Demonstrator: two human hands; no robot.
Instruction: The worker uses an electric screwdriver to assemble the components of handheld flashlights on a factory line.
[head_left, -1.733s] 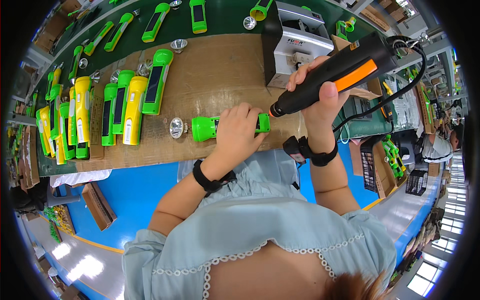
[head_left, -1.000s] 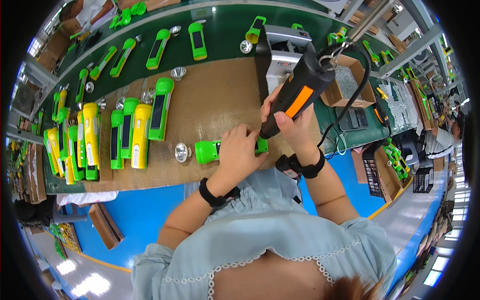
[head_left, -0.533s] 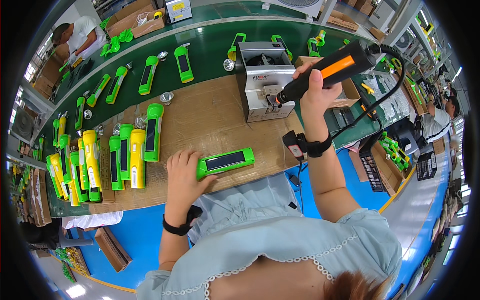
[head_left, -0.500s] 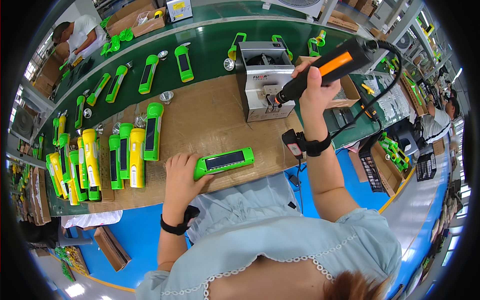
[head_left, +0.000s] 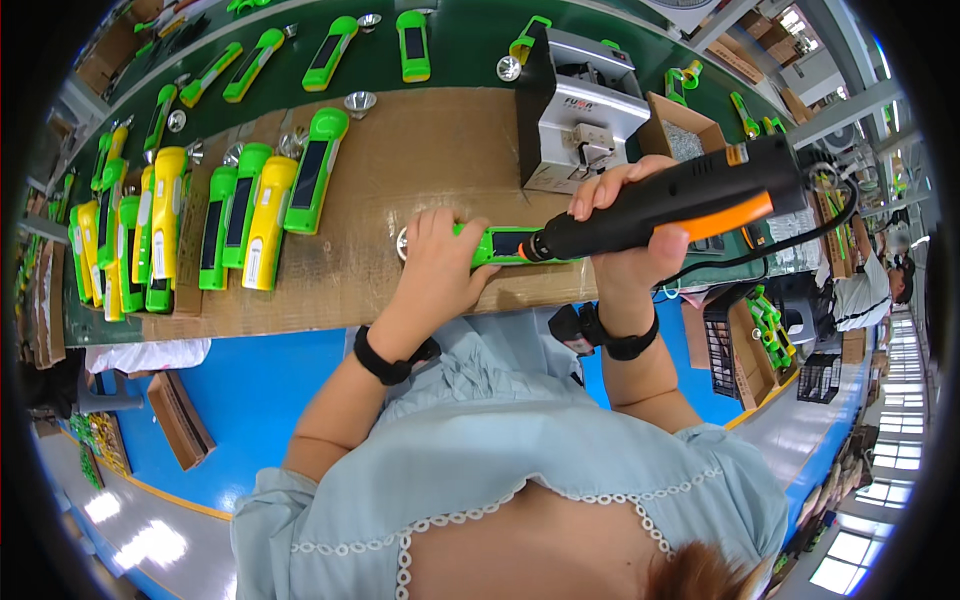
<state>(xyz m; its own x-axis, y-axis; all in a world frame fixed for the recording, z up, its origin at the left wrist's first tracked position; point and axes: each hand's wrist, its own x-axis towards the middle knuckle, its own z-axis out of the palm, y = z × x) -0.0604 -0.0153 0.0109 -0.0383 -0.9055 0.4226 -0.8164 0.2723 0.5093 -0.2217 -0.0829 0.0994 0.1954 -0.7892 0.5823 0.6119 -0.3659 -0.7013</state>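
My left hand [head_left: 436, 262] is closed on a green flashlight [head_left: 488, 246] with a dark panel, which lies on the cardboard sheet. The palm and fingers hide its head end; a shiny reflector edge [head_left: 402, 243] peeks out beside them. My right hand [head_left: 632, 215] grips a black electric screwdriver [head_left: 690, 195] with an orange lever. The tool is held nearly level, its tip at the right part of the flashlight. Whether the bit touches a screw is too small to tell.
Behind the screwdriver stands a grey metal screw feeder [head_left: 585, 125], next to a cardboard box of small parts [head_left: 685, 130]. Green and yellow flashlights [head_left: 265, 222] are grouped at left, with loose reflectors [head_left: 360, 103] nearby. The tool's black cable [head_left: 800, 240] loops at right.
My right hand has brought the screwdriver from the screw feeder down to the flashlight. My left hand now covers more of the flashlight's left part. The view has shifted downward.
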